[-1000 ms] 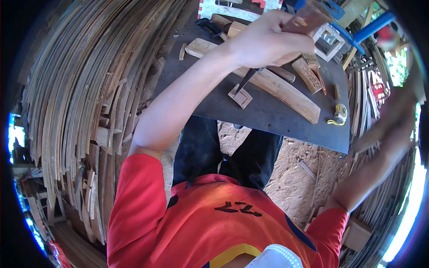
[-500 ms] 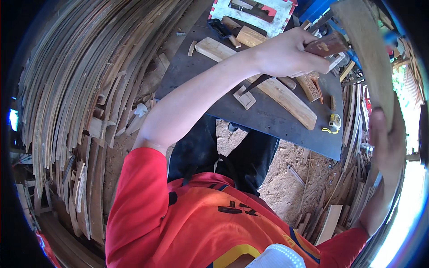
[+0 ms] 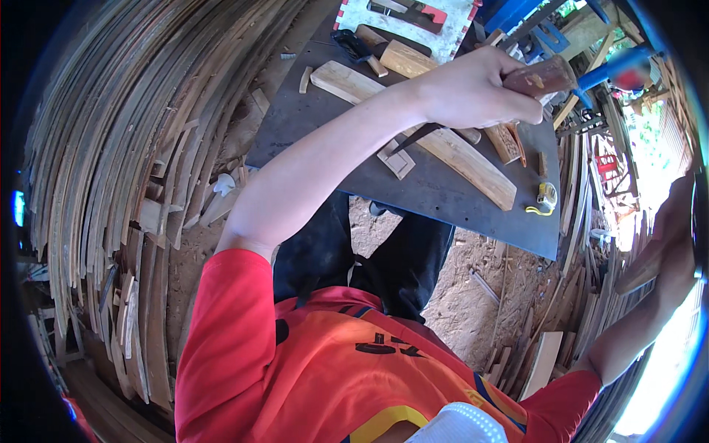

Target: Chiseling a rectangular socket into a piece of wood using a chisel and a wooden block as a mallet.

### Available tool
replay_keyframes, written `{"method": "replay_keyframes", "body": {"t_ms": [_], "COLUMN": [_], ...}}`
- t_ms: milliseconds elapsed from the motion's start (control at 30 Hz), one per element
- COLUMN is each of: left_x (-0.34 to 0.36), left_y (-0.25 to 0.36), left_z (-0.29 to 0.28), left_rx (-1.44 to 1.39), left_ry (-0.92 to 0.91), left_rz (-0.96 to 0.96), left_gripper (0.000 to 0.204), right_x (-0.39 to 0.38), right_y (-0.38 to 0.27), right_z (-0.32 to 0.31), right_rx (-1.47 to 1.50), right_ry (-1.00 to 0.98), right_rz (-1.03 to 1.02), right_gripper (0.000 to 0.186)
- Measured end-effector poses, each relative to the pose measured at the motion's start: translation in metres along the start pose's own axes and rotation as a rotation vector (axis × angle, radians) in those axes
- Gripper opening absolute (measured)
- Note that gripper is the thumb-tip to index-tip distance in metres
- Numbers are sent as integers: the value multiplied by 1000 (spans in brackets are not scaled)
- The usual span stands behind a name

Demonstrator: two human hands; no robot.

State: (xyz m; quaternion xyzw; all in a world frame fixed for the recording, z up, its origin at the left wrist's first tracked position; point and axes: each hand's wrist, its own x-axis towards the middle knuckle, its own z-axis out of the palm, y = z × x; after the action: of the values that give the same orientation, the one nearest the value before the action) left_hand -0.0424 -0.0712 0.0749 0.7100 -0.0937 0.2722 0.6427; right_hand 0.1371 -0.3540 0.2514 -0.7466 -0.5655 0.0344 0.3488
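My left hand (image 3: 473, 85) is closed around the brown wooden handle of a chisel (image 3: 543, 76). The chisel's narrow dark blade slants down to a small pale wood block (image 3: 396, 164) with a square outline cut in it. Whether the tip touches the block, I cannot tell. At the far right edge my right hand (image 3: 676, 273) is raised out to the side, dark against the glare, gripping a thick piece of wood (image 3: 639, 272). A long, thick wooden bar (image 3: 473, 168) lies across the dark table (image 3: 450, 199) beyond the block.
A yellow-and-white tape measure (image 3: 546, 196) sits near the table's right corner. A wooden hand plane (image 3: 505, 144), a black tool (image 3: 350, 46) and a white red-edged stool (image 3: 447, 46) are farther back. Stacked wood strips (image 3: 140, 125) fill the left; offcuts (image 3: 543, 362) lean at the right.
My right hand has swung the thick piece of wood away from the chisel, outward and down to the right edge. My left hand stays at the chisel; the view has shifted slightly.
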Motion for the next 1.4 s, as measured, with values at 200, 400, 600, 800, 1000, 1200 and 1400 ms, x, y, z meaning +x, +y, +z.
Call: {"method": "replay_keyframes", "body": {"t_ms": [200,400,600,800,1000,1200,1400], "left_x": [-11,6,-2,-14,-9,-7,3], "left_y": [-3,-4,-1,2,1,-1,-11], "left_z": [-8,-2,-4,-6,-14,-23,-25], "left_rx": [42,17,-14,-119,-282,-282,-340], "left_ry": [58,-17,-6,5,-150,-261,-381], "left_rz": [-38,-15,-68,-71,-101,-86,-65], "left_gripper": [21,20,21,17,25,29,28], "right_x": [1,-17,-26,-38,-55,-32,1], "right_y": [5,5,29,28,94,151,171], "right_z": [93,24,39,120,190,226,265], "right_rx": [-806,-194,-358,-71,-139,-393,-415], "right_ry": [146,136,444,249,22,39,31], "right_rz": [-251,14,-59,90,134,-12,-19], "right_gripper": [64,69,71,67,40,46,52]}}
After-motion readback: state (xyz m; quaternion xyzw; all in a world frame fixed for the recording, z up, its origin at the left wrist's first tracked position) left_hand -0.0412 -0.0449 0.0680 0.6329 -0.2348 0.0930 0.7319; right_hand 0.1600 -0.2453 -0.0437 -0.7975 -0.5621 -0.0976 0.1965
